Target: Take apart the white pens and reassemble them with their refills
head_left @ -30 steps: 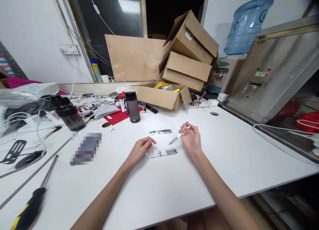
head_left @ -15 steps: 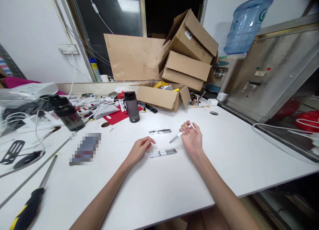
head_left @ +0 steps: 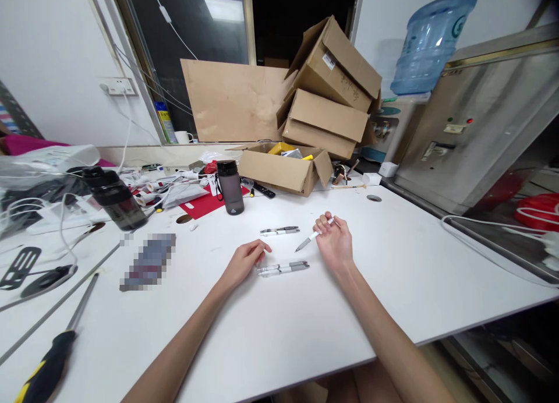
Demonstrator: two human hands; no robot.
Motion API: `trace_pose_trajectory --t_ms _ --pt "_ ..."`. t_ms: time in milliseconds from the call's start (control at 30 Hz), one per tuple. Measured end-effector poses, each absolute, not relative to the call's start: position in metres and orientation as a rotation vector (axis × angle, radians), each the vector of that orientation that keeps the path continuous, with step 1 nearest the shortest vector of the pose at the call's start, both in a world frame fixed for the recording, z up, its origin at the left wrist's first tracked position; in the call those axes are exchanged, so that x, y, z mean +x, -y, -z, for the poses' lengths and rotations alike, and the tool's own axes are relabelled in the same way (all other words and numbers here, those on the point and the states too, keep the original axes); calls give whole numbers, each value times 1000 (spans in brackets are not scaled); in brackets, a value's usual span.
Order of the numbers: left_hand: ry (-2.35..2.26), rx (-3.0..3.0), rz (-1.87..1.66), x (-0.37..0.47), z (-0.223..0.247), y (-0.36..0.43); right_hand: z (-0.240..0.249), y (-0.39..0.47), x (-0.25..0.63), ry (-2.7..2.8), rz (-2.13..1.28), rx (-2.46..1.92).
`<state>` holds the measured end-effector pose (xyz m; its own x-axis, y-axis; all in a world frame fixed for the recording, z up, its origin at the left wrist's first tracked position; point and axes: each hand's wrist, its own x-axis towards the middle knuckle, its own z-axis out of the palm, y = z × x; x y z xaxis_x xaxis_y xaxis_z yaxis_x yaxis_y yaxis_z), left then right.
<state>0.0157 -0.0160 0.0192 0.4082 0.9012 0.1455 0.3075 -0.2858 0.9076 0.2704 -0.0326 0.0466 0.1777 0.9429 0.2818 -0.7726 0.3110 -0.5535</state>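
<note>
My right hand (head_left: pixel 334 241) is closed around a white pen with a grey grip (head_left: pixel 308 241), palm turned up. The pen's tip slants down to the left, just above the white tabletop. My left hand (head_left: pixel 245 260) rests on the table, fingers loosely bent and pointing right, with nothing visible in it. Close to its fingertips lie white and grey pens (head_left: pixel 283 268), apparently two side by side. Farther back, another pen (head_left: pixel 279 231) with a dark grip lies between the two hands.
A dark bottle (head_left: pixel 230 187) stands behind the pens, and a second black bottle (head_left: pixel 116 199) is at left among cables. A screwdriver (head_left: pixel 52 362) lies near left, beside a blurred flat object (head_left: pixel 148 263). Cardboard boxes (head_left: pixel 279 167) are at the back; a steel dispenser (head_left: pixel 476 123) stands right.
</note>
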Motion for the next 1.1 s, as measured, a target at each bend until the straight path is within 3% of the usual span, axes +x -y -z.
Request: trace_pose_trajectory --t_ms 767,1100 --pt "-1061 1807 -856 16 -19 16 -47 30 273 558 -1213 -317" --pt "-1032 1809 -858 16 -17 14 -28 37 252 1371 -656 -1009"
